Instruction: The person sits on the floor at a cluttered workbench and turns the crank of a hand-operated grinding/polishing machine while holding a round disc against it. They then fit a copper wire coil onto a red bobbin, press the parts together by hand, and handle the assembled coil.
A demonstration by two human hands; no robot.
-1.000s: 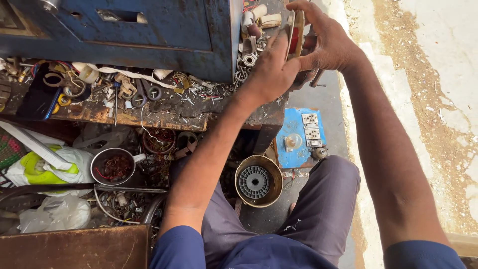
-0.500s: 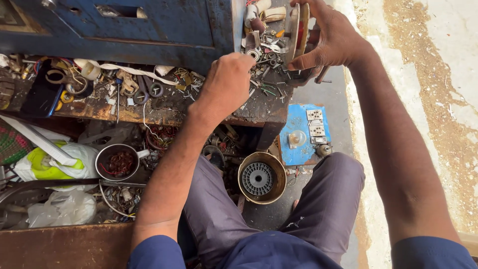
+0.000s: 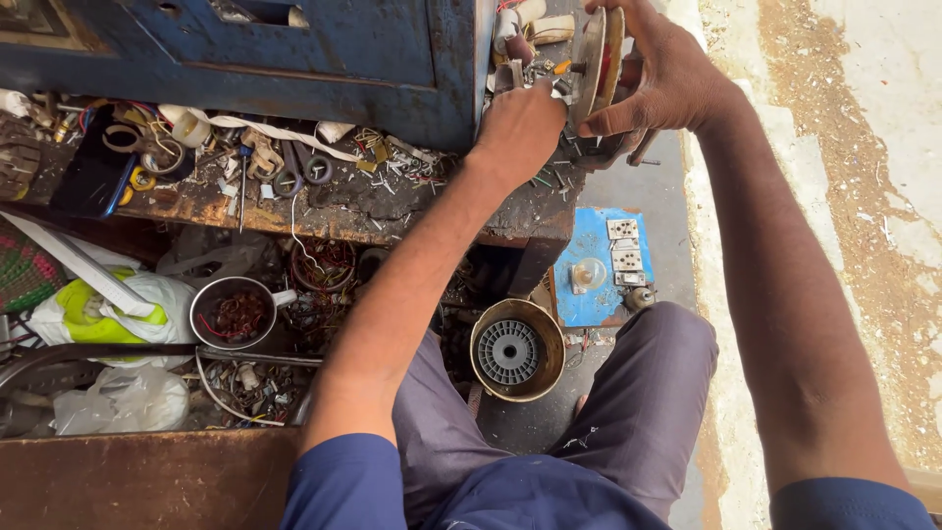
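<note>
Round disc part point(image 3: 599, 54) gripped by right hand point(image 3: 667, 79); left hand point(image 3: 520, 128) beside.

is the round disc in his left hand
No, the right hand grips the round disc on edge, while the left hand reaches among small parts beside it.

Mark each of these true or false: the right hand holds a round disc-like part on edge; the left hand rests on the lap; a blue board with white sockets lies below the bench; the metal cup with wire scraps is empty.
1. The right hand holds a round disc-like part on edge. True.
2. The left hand rests on the lap. False: it reaches into the clutter on the workbench.
3. A blue board with white sockets lies below the bench. True.
4. The metal cup is empty. False: it holds tangled reddish wire.
</note>
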